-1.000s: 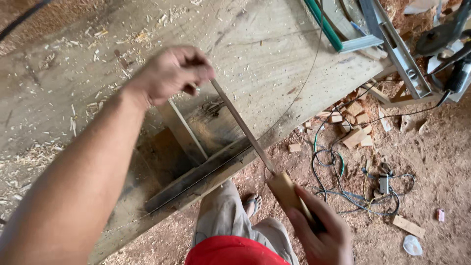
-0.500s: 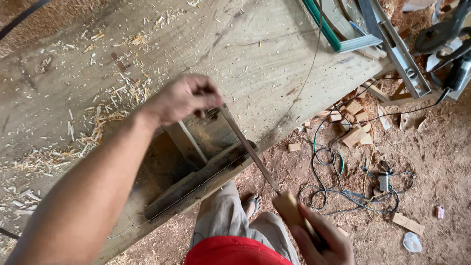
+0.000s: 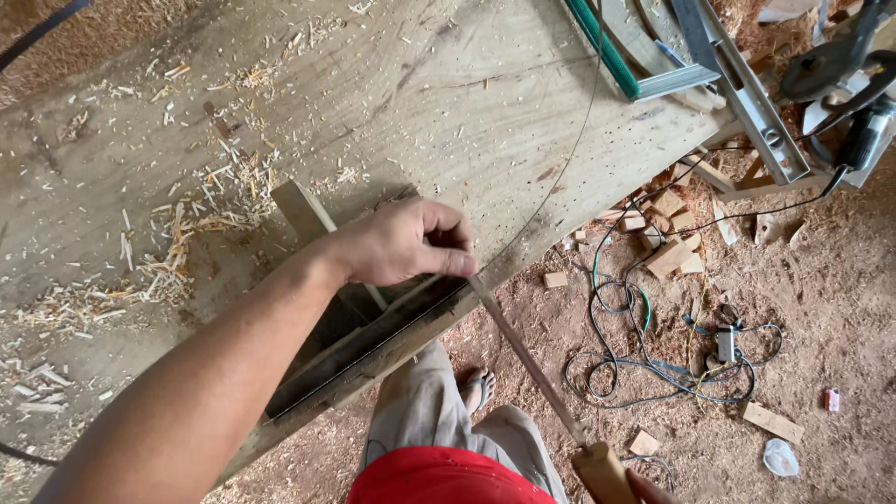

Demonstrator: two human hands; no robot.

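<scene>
so from my feed looking down, everything sits around the big plywood workbench (image 3: 392, 103). there's a rectangular slot (image 3: 359, 341) cut near the bench's front edge, kind of the only container-like thing here, and all i can see in it is dark shadow plus a wooden strip (image 3: 303, 210) that angles down into its far end. can't tell what else is down there.

the left hand (image 3: 401, 245) is curled closed at the slot's right end, fingers pinched around the tip of a long thin saw blade (image 3: 523, 350). the blade is narrow, dull brownish metal, and runs from the bench's front edge diagonally off the bench and down toward me. at its near end it goes into a light wooden handle (image 3: 605, 471), a squarish block. the right hand (image 3: 649, 487) is barely in frame below that handle, only a sliver of finger showing against it, so i can't tell how it's gripping.

wood shavings (image 3: 201, 215) are scattered over the bench left of the slot. off the bench's right side, offcut blocks (image 3: 667, 233) and a tangle of cables (image 3: 653, 345) lie on the sawdust floor, and a metal level (image 3: 737, 89) rests at the bench's far right corner.
</scene>
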